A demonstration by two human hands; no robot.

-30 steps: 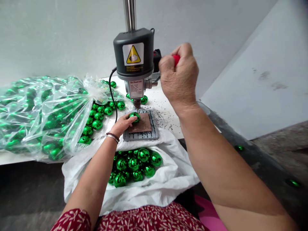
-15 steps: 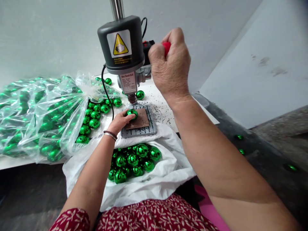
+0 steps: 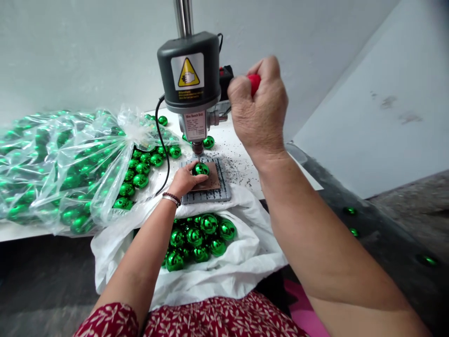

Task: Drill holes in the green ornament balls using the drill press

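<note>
My left hand pinches a shiny green ball between thumb and fingers, over a brown board on the drill's grey base plate. Above the ball is the chuck of a black bench drill; whether the bit touches the ball is too small to tell. Wrapped round the red-tipped handle at the drill's right side is my right hand. Several more green balls lie in a white cloth in front of the base.
A clear plastic bag full of green balls covers the left of the white table. Loose balls lie beside it, near a black cord. Dark shavings dot the table. Several balls are at lower right.
The view has shifted, so the drill and both hands appear further right and slightly lower. My left hand still holds the ball and my right hand the handle.
</note>
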